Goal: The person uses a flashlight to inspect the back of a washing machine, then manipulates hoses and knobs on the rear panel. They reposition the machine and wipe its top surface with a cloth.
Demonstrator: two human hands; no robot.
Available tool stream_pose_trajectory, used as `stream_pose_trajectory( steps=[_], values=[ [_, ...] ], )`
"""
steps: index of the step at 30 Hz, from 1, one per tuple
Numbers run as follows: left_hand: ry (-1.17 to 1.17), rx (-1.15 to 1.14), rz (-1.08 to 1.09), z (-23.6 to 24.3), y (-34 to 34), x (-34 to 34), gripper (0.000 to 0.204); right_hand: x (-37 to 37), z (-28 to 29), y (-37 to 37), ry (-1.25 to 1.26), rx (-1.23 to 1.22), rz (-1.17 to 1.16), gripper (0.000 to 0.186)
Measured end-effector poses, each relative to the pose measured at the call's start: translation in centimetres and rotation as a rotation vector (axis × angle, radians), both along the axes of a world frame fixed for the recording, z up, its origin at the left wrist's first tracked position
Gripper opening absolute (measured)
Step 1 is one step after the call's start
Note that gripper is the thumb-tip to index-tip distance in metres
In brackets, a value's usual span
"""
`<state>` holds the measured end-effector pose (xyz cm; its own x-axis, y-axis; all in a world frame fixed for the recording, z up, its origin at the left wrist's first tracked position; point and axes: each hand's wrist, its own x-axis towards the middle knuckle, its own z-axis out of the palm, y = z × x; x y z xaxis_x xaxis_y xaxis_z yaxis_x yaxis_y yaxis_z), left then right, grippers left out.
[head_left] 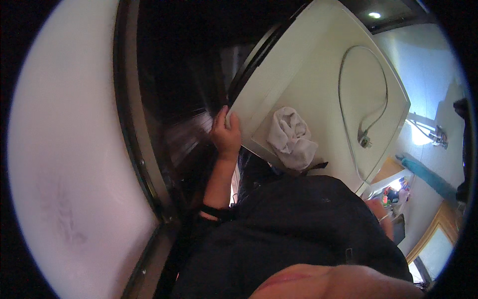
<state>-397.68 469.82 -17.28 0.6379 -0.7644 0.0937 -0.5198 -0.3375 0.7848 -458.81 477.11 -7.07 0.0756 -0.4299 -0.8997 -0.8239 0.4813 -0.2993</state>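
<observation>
A large cream box-shaped appliance [318, 84] stands in front of me, its flat top tilted in the view. My left hand [227, 134] grips its left edge, fingers curled round the rim beside a dark glossy panel. At the near right corner is my right hand [377, 207], close against the appliance; its fingers are mostly hidden. On the top lies a crumpled white cloth [294, 142], near my body. A grey power cord [341, 94] loops over the right part of the top, its plug [365, 140] resting there.
A pale panel in a dark metal frame [130, 99] rises close on the left. To the right are a wall fitting with pipes [438, 137], a teal fuzzy roll-like thing [428, 177], small colourful items [396, 194] and a wooden frame [438, 229].
</observation>
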Motion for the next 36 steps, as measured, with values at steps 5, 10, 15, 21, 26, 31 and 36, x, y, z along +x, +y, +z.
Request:
stream_pose_trajectory(
  steps=[5,10,15,21,26,31,36],
  values=[
    [0.019,0.015,-0.012,0.2,0.0,0.1,0.031,1.0,4.1,-20.6,-0.07,-0.616,-0.44,0.037],
    [0.03,0.042,-0.014,-0.5,0.2,0.1,0.031,-4.0,-0.3,-35.3,0.312,-0.699,-0.503,0.058],
    [0.055,0.061,-0.01,-1.0,0.3,0.2,0.033,-12.8,-7.1,-41.1,0.481,-0.857,-0.469,0.093],
    [-0.255,0.468,-0.181,6.3,-2.8,-0.1,0.039,-16.6,-17.0,-40.4,0.774,-0.915,-0.527,0.097],
    [-0.6,0.05,-0.591,15.2,-15.3,-3.5,0.04,-12.3,-17.4,-38.2,0.419,-0.828,-0.682,0.083],
    [-0.713,0.183,-0.939,14.0,-35.5,-8.5,0.038,-9.2,-14.1,-36.5,0.494,-0.723,-0.659,0.087],
    [-0.773,-0.043,-0.92,5.3,-47.4,-13.8,0.041,-6.7,-12.5,-35.8,0.602,-0.772,-0.732,0.083]
  ],
)
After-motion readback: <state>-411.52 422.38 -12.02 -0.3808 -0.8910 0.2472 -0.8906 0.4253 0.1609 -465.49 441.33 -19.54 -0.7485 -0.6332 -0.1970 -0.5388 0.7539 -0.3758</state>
